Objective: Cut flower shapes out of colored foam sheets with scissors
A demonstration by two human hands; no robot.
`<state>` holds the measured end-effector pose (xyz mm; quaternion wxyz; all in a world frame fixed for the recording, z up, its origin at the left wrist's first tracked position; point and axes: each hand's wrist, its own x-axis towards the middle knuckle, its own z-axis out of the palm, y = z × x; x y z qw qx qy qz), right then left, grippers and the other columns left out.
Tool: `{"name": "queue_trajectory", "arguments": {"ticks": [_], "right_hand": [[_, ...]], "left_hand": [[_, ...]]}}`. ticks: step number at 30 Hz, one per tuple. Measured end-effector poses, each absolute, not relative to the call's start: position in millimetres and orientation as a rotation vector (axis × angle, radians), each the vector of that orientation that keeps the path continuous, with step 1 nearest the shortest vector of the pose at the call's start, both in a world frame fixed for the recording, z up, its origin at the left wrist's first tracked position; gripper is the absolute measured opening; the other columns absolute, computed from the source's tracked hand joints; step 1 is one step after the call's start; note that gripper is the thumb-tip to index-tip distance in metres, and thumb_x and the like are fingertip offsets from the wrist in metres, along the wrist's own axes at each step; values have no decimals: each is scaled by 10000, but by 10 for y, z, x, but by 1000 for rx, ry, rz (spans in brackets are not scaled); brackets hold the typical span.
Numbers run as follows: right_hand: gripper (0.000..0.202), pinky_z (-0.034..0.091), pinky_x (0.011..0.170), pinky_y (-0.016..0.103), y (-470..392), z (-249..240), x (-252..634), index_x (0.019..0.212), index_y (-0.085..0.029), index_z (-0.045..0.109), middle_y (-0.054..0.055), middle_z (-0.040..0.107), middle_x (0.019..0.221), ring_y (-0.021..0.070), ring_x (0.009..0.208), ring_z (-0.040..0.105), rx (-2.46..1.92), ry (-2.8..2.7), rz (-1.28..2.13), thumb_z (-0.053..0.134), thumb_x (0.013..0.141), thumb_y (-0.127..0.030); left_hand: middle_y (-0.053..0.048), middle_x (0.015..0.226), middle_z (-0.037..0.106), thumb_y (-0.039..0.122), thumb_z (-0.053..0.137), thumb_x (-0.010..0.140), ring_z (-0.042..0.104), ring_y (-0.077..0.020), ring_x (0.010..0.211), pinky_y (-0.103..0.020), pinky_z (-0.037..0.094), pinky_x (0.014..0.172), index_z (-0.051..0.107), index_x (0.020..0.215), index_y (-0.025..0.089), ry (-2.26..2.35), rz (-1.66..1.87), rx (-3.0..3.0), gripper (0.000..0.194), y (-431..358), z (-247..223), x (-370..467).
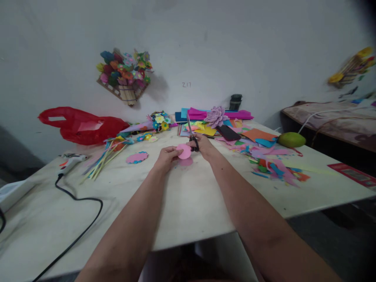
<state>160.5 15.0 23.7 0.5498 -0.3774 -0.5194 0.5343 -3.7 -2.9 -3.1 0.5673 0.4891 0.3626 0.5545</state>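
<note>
Pink disc (184, 152) is in L grip (169, 156), pinched at its left edge, held over the worktop (194, 207). R grip (203, 145) is wrapped round the scissors (194, 144) handles, blades pointing away from the body; disc edge is just beside the handles, can't tell if touching. Pink patch (186, 161) just below the disc: 2nd piece or reflection, can't tell.

Risks, imo: one-edge pinch on thin stock, so disc could flex or twist under blade load -> ragged edge. L fingertips are nr the scissors; a short feed could nick them. Scrap pile (277, 168) right of R grip: an offcut could get lost there. Glue gun (70, 162) is left of L grip, cord (88, 198) nearer the body; L forearm snag could drag it.
</note>
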Motion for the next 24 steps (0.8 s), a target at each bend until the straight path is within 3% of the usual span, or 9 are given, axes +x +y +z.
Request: {"name": "queue_trajectory", "arguments": {"ticks": [8, 14, 24], "right_hand": [[329, 371, 456, 202, 170, 221, 1598, 853, -174, 554, -73, 552, 538, 78, 442, 508, -903, -1275, 1248, 744, 584, -179], [329, 387, 464, 200, 170, 217, 1584, 844, -171, 547, -76, 551, 563, 67, 442, 502, -901, -1287, 1231, 755, 590, -180], [349, 242, 350, 171, 118, 271, 1645, 915, -174, 542, -53, 579, 529, 78, 414, 514, -1077, -1410, 1219, 758, 644, -219]], "left_hand": [[-46, 599, 652, 316, 869, 453, 606, -147, 566, -285, 519, 576, 641, 604, 118, 854, 1401, 1103, 338, 21, -46, -48], [-68, 637, 668, 387, 856, 501, 663, -215, 627, -316, 536, 561, 645, 707, 123, 873, 1356, 1154, 396, 4, -41, -50], [-32, 620, 649, 425, 865, 483, 639, -162, 573, -309, 550, 596, 622, 732, 123, 843, 1506, 1118, 460, 71, -62, -25]]}}
